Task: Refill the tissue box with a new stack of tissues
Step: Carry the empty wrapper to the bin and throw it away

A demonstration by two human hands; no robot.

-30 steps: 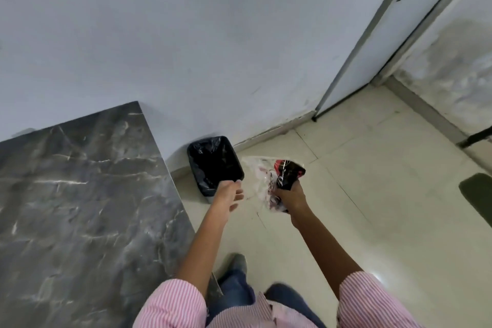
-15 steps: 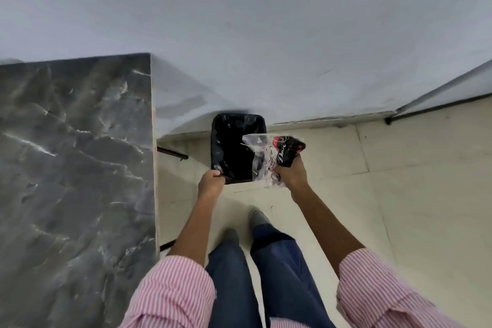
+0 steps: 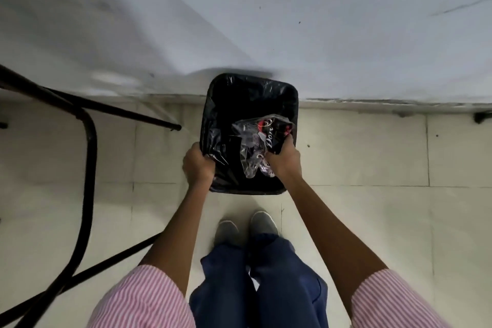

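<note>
**Wrapper held over the lined bin by the wall**

The crumpled clear plastic wrapper, printed in red, black and white, was inside the mouth of the black bin, toward its right side. The right hand was clenched around the wrapper's lower right part, fingers curled tight. The left hand was closed on the bin's near-left rim, gripping the black liner bag where it folded over the edge.

The bin stood on a pale tiled floor, its far side against a grey-white wall marked with small dark specks. A grubby strip ran along the wall's foot. To the left, black metal furniture legs crossed the tiles. Near the bin, the person's grey shoes pointed toward it, below blue trousers and pink-striped sleeves.
</note>
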